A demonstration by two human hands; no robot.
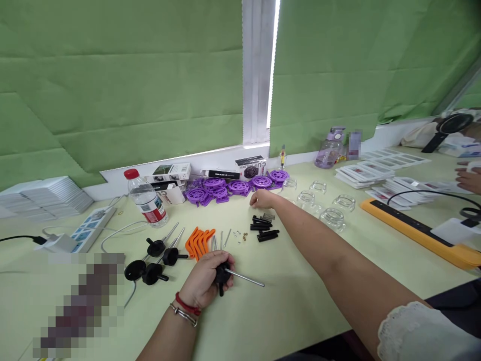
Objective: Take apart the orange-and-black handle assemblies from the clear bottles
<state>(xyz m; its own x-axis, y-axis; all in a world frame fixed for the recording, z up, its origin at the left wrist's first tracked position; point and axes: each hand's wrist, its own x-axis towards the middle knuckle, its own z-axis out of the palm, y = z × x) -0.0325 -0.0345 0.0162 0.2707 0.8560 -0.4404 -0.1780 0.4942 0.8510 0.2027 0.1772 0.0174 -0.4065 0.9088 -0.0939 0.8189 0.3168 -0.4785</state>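
Observation:
My left hand [205, 279] is wrapped round a black round part with a metal rod [246, 278]; the rod points right over the table. My right hand [263, 198] reaches to the back, fingers curled together at the front edge of the purple wheel-like parts [239, 187]. Whether anything is in those fingers is hidden. Below it lie black tubes [261, 226] and springs [268, 216]. Orange angled pieces [200, 241], thin metal rods [227, 237] and tiny brass pieces [245, 236] lie above my left hand. Several similar black parts with rods [153, 273] lie to its left.
Clear glass jars [332, 217] stand right of my right forearm. A red-capped bottle [148, 200], a power strip [92, 228] and small boxes [171, 173] are at left. An orange bar [417, 233], stacked cards [364, 173] and another person's hand [469, 178] are at right.

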